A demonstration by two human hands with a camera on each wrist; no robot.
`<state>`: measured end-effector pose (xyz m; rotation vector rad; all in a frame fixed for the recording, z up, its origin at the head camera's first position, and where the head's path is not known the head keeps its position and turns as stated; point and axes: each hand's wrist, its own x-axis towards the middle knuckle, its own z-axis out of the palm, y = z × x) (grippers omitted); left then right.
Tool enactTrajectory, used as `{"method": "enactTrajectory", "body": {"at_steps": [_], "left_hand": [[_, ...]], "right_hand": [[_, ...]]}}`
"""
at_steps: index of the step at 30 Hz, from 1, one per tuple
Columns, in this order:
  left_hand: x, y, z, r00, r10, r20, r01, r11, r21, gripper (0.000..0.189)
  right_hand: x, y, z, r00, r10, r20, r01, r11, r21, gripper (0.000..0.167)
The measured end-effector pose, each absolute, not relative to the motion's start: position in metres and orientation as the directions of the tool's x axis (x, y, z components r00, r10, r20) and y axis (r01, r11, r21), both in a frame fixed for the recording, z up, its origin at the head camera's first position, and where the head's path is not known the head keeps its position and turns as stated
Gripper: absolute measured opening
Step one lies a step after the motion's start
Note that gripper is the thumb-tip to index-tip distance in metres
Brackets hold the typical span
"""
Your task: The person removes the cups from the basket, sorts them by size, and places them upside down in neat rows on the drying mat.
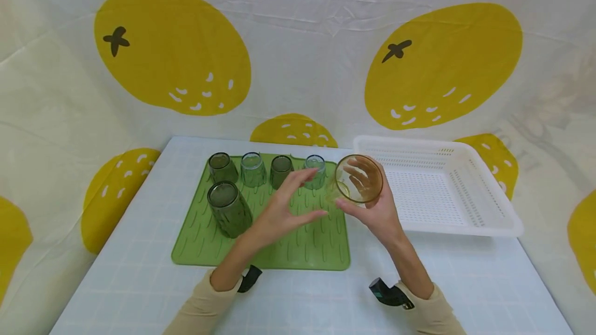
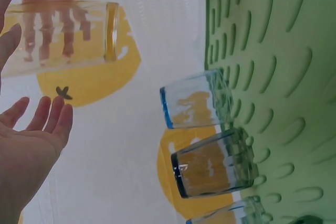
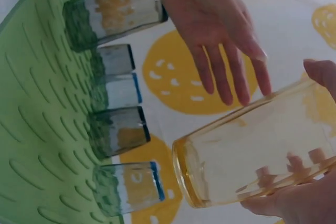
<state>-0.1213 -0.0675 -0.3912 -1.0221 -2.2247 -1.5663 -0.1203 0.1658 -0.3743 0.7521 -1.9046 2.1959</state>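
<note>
In the head view, my right hand (image 1: 384, 213) grips an amber drinking glass (image 1: 352, 182) above the right edge of a green ribbed mat (image 1: 298, 249). The glass is tilted, its mouth facing up towards me. Just to its left, my left hand (image 1: 279, 213) hangs over the mat, fingers and thumb spread apart and holding nothing. The left wrist view shows a gap between this hand (image 2: 31, 150) and the glass (image 2: 68, 35). A tall dark green glass (image 1: 230, 211) stands on the mat to the left, seemingly upside down.
Along the mat's far edge stand several short glasses: a dark one (image 1: 222, 168), a clear bluish one (image 1: 253, 170), a grey one (image 1: 281, 172) and another bluish one (image 1: 315, 177). A white perforated basket (image 1: 465, 229) sits at the right of the table.
</note>
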Motion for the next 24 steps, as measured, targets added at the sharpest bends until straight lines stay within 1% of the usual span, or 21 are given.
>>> {"method": "enactTrajectory", "body": {"at_steps": [6, 10, 17, 21, 24], "left_hand": [[-0.121, -0.059, -0.396, -0.713, 0.425, 0.557, 0.67, 0.18, 0.72, 0.097], [-0.121, -0.055, -0.399, -0.712, 0.432, 0.553, 0.674, 0.203, 0.71, 0.1], [-0.119, -0.051, -0.403, -0.726, 0.443, 0.526, 0.66, 0.233, 0.715, 0.109], [-0.117, -0.049, -0.404, -0.745, 0.434, 0.507, 0.642, 0.256, 0.723, 0.11], [-0.116, -0.048, -0.405, -0.759, 0.421, 0.496, 0.624, 0.255, 0.739, 0.107]], "right_hand": [[-0.118, 0.156, -0.38, -0.868, -0.258, 0.425, -0.394, -0.164, -0.904, 0.089], [-0.117, 0.15, -0.385, -0.87, -0.284, 0.404, -0.375, -0.151, -0.915, 0.09], [-0.113, 0.143, -0.391, -0.884, -0.327, 0.334, -0.314, -0.113, -0.943, 0.092], [-0.111, 0.141, -0.393, -0.885, -0.35, 0.307, -0.288, -0.106, -0.952, 0.09], [-0.111, 0.141, -0.394, -0.886, -0.363, 0.289, -0.273, -0.096, -0.957, 0.09]]}}
